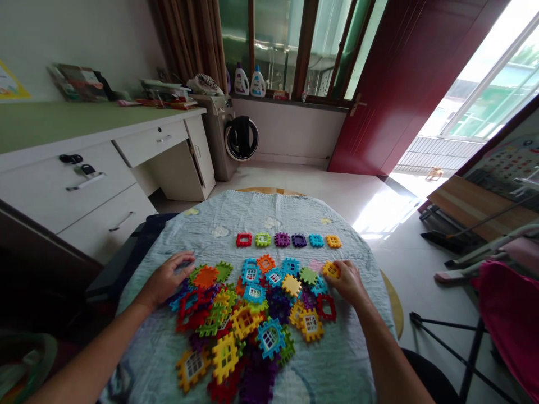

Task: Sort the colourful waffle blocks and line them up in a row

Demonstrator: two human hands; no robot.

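A pile of toothed plastic tiles in many colours [246,320] covers the middle of the cloth-covered round table [202,224]. Behind it runs a row of separate tiles: a red one [243,240], a green one [263,239], two purple ones, a blue one [316,240] and a yellow one [334,242]. My right hand [350,283] pinches a yellow tile [331,270] at the pile's right back edge. My left hand [170,274] rests at the pile's left side, fingers apart and curved, with nothing in it.
A white desk with drawers [96,168] stands at the left, a washing machine [221,134] behind it. At the back right is a red door [404,84]. Black stand legs [450,322] and a pink cloth [505,320] are at the right.
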